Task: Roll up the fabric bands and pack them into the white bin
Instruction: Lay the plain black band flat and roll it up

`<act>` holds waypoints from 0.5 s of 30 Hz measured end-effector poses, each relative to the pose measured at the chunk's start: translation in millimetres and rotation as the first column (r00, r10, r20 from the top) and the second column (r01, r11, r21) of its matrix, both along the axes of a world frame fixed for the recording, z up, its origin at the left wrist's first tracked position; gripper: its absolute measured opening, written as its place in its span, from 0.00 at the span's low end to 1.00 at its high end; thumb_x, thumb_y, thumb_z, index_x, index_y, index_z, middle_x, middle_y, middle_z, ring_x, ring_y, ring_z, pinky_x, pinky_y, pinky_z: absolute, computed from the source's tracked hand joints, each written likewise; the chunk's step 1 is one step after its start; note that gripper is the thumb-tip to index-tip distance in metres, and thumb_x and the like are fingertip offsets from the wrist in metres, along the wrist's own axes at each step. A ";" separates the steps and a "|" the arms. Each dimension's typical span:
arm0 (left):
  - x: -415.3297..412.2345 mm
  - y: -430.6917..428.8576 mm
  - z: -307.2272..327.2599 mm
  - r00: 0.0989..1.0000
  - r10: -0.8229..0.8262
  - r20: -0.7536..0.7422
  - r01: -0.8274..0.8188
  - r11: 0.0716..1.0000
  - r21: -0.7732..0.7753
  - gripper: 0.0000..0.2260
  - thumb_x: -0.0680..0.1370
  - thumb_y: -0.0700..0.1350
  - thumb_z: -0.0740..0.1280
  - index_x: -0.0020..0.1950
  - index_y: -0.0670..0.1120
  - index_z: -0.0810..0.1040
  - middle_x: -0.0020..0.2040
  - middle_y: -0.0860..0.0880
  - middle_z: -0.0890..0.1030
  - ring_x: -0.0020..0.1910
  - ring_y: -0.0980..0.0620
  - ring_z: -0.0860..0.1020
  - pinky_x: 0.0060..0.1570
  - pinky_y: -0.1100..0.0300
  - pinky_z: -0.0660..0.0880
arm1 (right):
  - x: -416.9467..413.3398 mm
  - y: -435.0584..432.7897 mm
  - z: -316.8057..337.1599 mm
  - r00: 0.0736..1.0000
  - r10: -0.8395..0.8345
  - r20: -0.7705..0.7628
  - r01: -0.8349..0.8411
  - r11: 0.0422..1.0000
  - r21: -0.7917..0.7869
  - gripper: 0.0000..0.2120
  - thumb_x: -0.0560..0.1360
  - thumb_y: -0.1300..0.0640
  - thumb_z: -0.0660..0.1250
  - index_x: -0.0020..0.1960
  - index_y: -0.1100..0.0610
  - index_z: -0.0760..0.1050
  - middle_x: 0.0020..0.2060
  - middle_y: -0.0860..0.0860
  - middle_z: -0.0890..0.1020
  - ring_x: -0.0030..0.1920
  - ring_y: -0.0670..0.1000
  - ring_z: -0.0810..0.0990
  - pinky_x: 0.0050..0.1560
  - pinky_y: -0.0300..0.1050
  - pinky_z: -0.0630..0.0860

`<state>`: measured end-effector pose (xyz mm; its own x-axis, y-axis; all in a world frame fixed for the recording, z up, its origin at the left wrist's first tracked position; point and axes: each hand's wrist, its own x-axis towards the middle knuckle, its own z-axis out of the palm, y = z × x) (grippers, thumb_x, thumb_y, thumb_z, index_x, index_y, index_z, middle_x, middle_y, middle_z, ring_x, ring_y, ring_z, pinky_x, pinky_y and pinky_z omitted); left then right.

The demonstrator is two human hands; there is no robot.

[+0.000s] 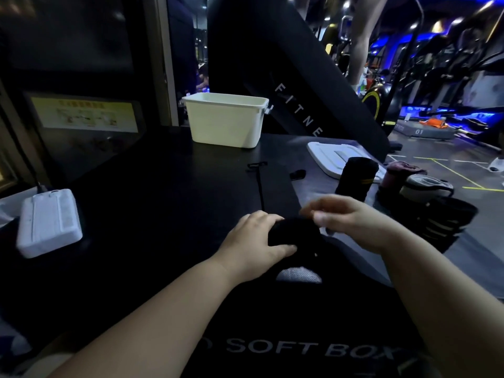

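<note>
Surface: black padded box [163, 200], dim gym.
White bin [226, 118]: upright at the far edge, well apart from both hands.
Black band [293, 233]: part-rolled, between the hands.
Left hand [256, 238]: fingers curled round the band's roll.
Right hand [351, 222]: blurred at the roll's right side; grip cannot be told.

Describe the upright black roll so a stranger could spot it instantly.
Find the white bin at the back, then the flat white lid to its right. The black roll stands upright at the lid's near edge; unlike the pink roll and grey roll beside it, it bears a yellow stripe.
</note>
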<state>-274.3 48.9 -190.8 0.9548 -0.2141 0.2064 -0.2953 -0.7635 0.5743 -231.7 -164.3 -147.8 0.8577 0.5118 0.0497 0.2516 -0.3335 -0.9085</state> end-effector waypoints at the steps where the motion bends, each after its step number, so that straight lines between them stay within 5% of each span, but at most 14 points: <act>1: 0.3 0.2 0.2 1.000 0.003 -0.004 -0.003 1.000 -0.002 0.25 0.75 0.60 0.68 0.70 0.55 0.70 0.63 0.56 0.72 0.66 0.55 0.65 0.65 0.61 0.62 | -5.4 -4.3 -3.8 0.999 0.032 0.003 -0.032 0.999 -0.018 0.18 0.61 0.43 0.78 0.49 0.46 0.82 0.42 0.48 0.81 0.40 0.45 0.78 0.41 0.38 0.74; 5: 0.0 0.8 1.9 0.999 -0.011 -0.042 0.009 0.999 -0.039 0.25 0.76 0.62 0.66 0.70 0.56 0.69 0.63 0.57 0.71 0.67 0.56 0.63 0.63 0.61 0.61 | -13.6 -4.1 -20.4 0.974 -0.045 0.224 0.084 0.982 -0.169 0.25 0.62 0.59 0.81 0.52 0.39 0.78 0.47 0.37 0.78 0.40 0.42 0.78 0.42 0.38 0.76; 10: -3.0 0.0 2.6 0.996 -0.027 -0.091 0.009 0.981 -0.194 0.23 0.76 0.60 0.66 0.68 0.65 0.63 0.61 0.57 0.68 0.67 0.56 0.64 0.64 0.59 0.63 | -16.3 0.9 -33.1 0.937 -0.131 0.324 0.176 0.978 -0.115 0.21 0.65 0.56 0.80 0.51 0.40 0.76 0.50 0.46 0.78 0.42 0.46 0.78 0.45 0.43 0.78; 15: 0.6 -3.0 4.9 0.996 0.049 -0.074 -0.062 0.981 -0.185 0.15 0.78 0.60 0.64 0.62 0.58 0.69 0.54 0.57 0.72 0.61 0.52 0.71 0.61 0.54 0.69 | -16.1 7.8 -30.5 0.925 -0.158 0.345 0.215 0.968 -0.133 0.14 0.72 0.54 0.75 0.52 0.40 0.75 0.49 0.48 0.80 0.41 0.49 0.80 0.46 0.38 0.75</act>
